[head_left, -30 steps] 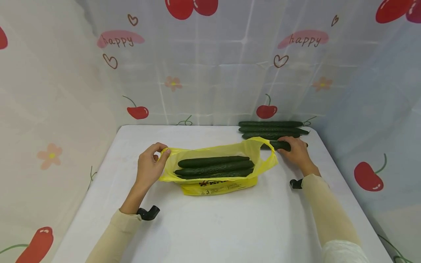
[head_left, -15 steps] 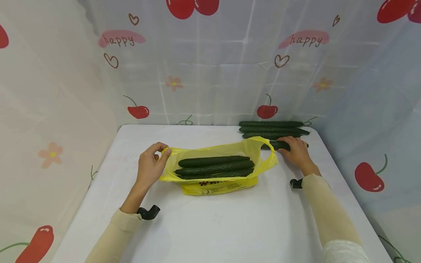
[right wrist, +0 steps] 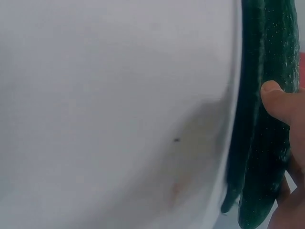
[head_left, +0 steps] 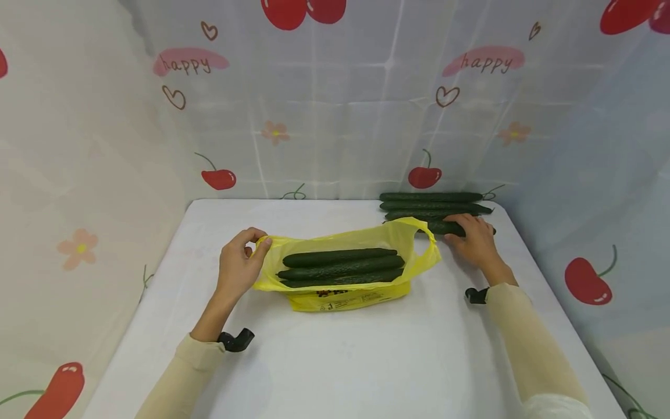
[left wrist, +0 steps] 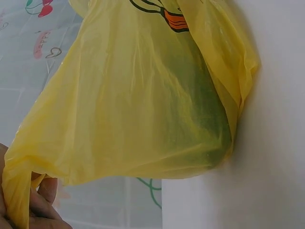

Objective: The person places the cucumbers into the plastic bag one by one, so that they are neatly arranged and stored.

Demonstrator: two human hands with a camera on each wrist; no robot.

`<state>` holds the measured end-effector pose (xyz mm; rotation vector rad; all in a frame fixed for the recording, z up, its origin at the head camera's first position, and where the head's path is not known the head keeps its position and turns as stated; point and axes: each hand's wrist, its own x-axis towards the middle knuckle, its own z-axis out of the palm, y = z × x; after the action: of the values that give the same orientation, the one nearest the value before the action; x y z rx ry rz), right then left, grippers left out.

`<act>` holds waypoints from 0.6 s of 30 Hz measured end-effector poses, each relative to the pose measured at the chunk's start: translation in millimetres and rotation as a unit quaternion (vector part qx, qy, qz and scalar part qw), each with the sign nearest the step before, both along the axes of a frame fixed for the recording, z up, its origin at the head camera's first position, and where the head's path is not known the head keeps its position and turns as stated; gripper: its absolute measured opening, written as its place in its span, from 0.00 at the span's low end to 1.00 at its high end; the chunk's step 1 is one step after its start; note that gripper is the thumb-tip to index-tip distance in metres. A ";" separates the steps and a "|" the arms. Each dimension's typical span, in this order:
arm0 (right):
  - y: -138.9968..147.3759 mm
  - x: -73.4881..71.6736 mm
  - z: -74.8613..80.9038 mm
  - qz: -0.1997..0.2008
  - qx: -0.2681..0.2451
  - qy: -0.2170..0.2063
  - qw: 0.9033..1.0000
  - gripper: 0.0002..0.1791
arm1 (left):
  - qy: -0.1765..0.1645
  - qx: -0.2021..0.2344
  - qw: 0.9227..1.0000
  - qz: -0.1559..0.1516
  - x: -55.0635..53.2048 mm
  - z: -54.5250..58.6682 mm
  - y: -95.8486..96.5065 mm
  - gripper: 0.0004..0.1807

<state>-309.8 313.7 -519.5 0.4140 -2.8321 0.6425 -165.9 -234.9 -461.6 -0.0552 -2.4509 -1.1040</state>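
Observation:
My left hand (head_left: 242, 262) pinches the left edge of a yellow plastic bag (head_left: 348, 299), keeping its mouth spread. Inside lie several dark green cucumbers (head_left: 342, 269), side by side. Seen from the left wrist, the bag (left wrist: 114, 105) stretches from my fingers (left wrist: 43, 205), green showing through its side. Just beyond the bag's right handle, my right hand (head_left: 473, 243) grips one cucumber (head_left: 449, 227), partly hidden by the handle. In the right wrist view my thumb (right wrist: 276, 98) lies across this cucumber (right wrist: 267, 167), with another cucumber (right wrist: 238, 167) alongside.
Several more cucumbers (head_left: 431, 198) lie in parallel at the back right of the white table (head_left: 345, 355), close to the rear edge. A printed curtain (head_left: 340, 105) hangs behind and at both sides.
My right hand and the cucumber it grips have shifted slightly back and right, nearer the other cucumbers. The left hand and the bag stay where they were.

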 end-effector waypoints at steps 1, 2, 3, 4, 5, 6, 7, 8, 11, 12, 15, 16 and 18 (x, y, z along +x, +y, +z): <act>-0.4 1.0 3.2 0.002 0.001 0.007 1.000 0.25 | -0.002 0.001 1.000 0.001 0.4 -0.3 -0.1 0.06; -1.0 2.0 6.8 0.002 0.001 0.016 1.000 0.25 | -0.003 0.000 1.000 0.000 0.8 -0.6 0.0 0.06; -1.4 3.2 10.9 0.004 0.002 0.026 1.000 0.25 | -0.004 -0.001 1.000 0.000 1.2 -0.9 0.1 0.06; -2.2 4.5 15.5 0.008 0.002 0.037 0.999 0.25 | -0.005 0.000 1.000 -0.001 1.7 -1.2 0.2 0.06; -3.0 5.7 20.4 0.012 0.003 0.048 0.999 0.25 | -0.006 0.001 1.000 -0.001 2.0 -1.5 0.1 0.06; -4.1 7.0 25.9 0.016 0.002 0.058 0.998 0.25 | -0.007 0.002 1.000 -0.001 2.3 -1.5 0.2 0.06; -5.2 8.6 31.7 0.020 0.003 0.068 0.997 0.25 | -0.007 0.003 1.000 0.000 2.6 -1.5 0.2 0.06; -6.7 9.8 37.6 0.023 0.005 0.079 0.997 0.25 | -0.007 0.004 1.000 0.000 2.9 -1.4 0.4 0.06; -11.8 13.5 55.3 0.036 0.008 0.107 0.994 0.25 | -0.004 0.005 1.000 0.000 3.3 -0.6 0.4 0.06; -13.8 14.9 61.2 0.040 0.008 0.116 0.992 0.25 | -0.003 0.005 1.000 0.000 3.3 -0.2 0.6 0.06; -19.5 20.2 77.6 0.052 0.007 0.133 0.990 0.25 | 0.001 0.001 1.000 -0.002 2.5 0.1 1.0 0.06; -21.6 22.2 82.9 0.057 0.008 0.139 0.989 0.25 | 0.002 -0.001 1.000 -0.003 2.1 -0.2 1.0 0.06; -25.3 26.1 92.1 0.066 0.008 0.149 0.987 0.25 | 0.004 -0.005 1.000 -0.004 1.3 -0.7 1.2 0.06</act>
<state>-283.7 288.4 -427.4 0.6481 -2.5426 0.5325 -164.6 -233.7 -462.4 -0.0716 -2.4504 -1.0938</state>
